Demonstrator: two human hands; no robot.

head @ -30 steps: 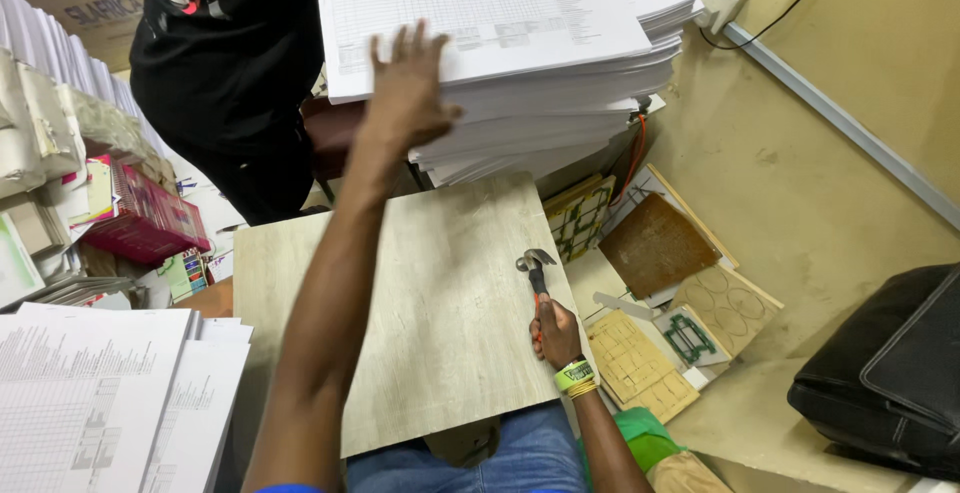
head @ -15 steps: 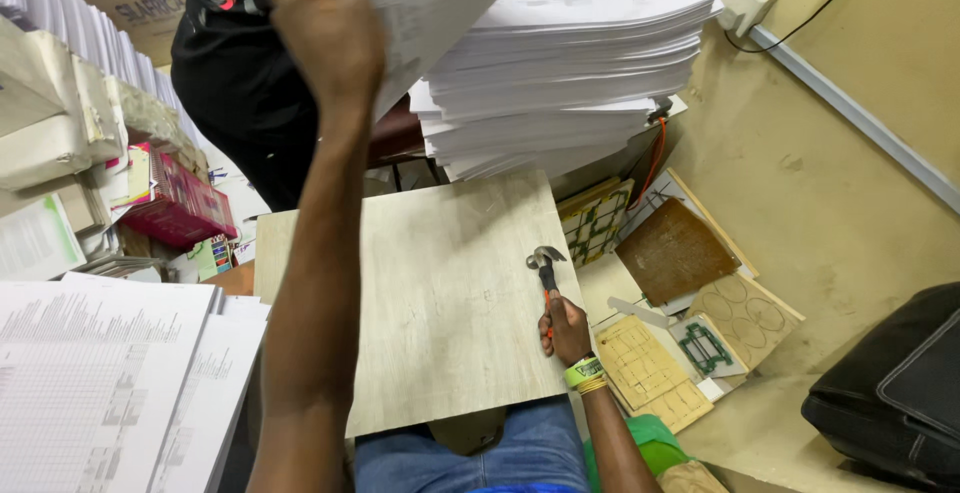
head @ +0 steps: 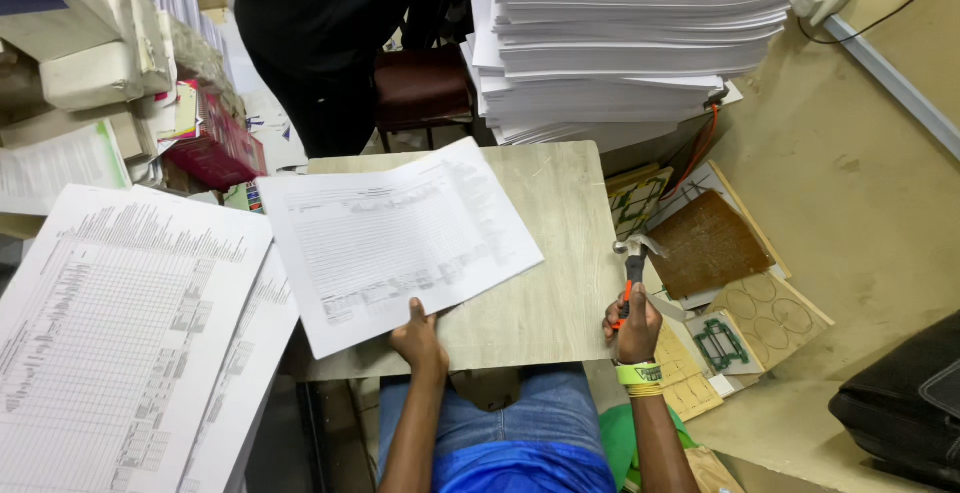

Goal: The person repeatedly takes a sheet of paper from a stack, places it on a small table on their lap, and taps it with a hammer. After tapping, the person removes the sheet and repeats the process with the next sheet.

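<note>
A sheaf of white printed forms [head: 400,238] lies tilted on the pale wooden board [head: 560,303] across my lap. My left hand [head: 420,338] grips its near edge, thumb on top. My right hand [head: 632,328] is closed on the red and black handle of a claw hammer [head: 633,263], held upright at the board's right edge. Behind the board towers a tall stack of white printed sheets [head: 630,43].
A pile of large printed sheets [head: 120,333] sits at my left. A person in black [head: 330,33] stands behind the board near a dark red chair [head: 425,88]. Cardboard pieces and cut-out sheets [head: 720,273] lie on the floor at right, beside a black bag [head: 900,413].
My left hand came down from the tall stack with a sheaf of forms and laid it on the board. The hammer hand has stayed in place.
</note>
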